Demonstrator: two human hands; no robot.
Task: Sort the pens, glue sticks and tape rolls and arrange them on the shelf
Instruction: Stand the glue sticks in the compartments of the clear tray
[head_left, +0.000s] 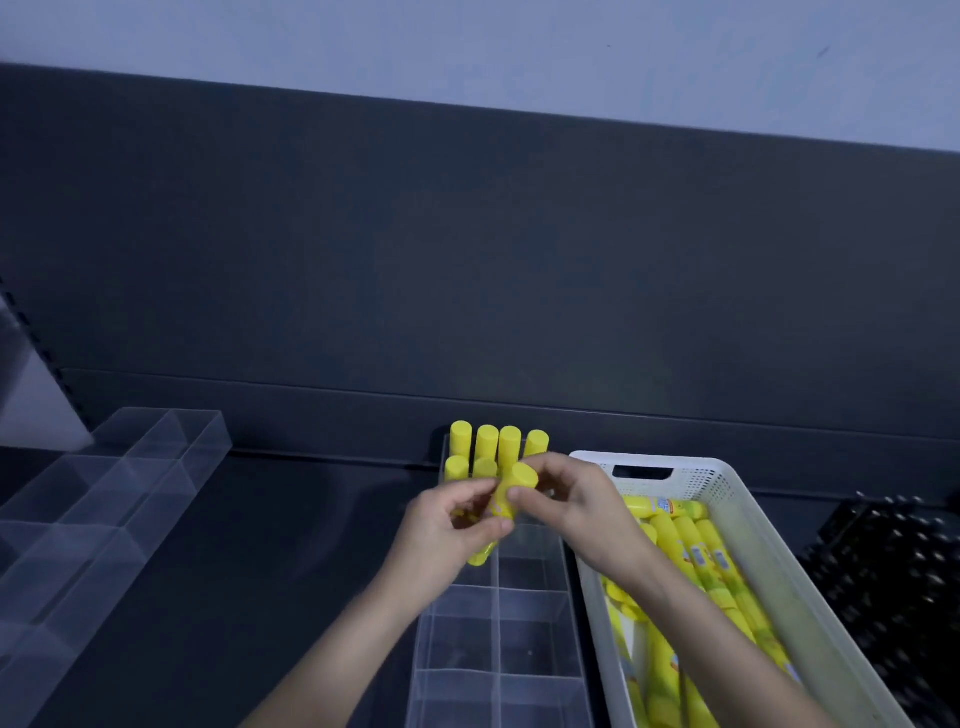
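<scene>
Head view: glue stick (506, 499) pinched between left hand (447, 535) and right hand (576, 499).

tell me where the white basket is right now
In the head view the white basket sits lower right on the shelf, touching the clear divided organizer and full of glue sticks.

Dim bluish light, slight blur, wide-angle bend

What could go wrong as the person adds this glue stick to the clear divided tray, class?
1. Both hands, left hand and right hand, hover close over the standing glue sticks; a nudge might topple them.
2. The left hand seems to hold several sticks; one could slip into the wrong compartment of the clear tray.
</scene>
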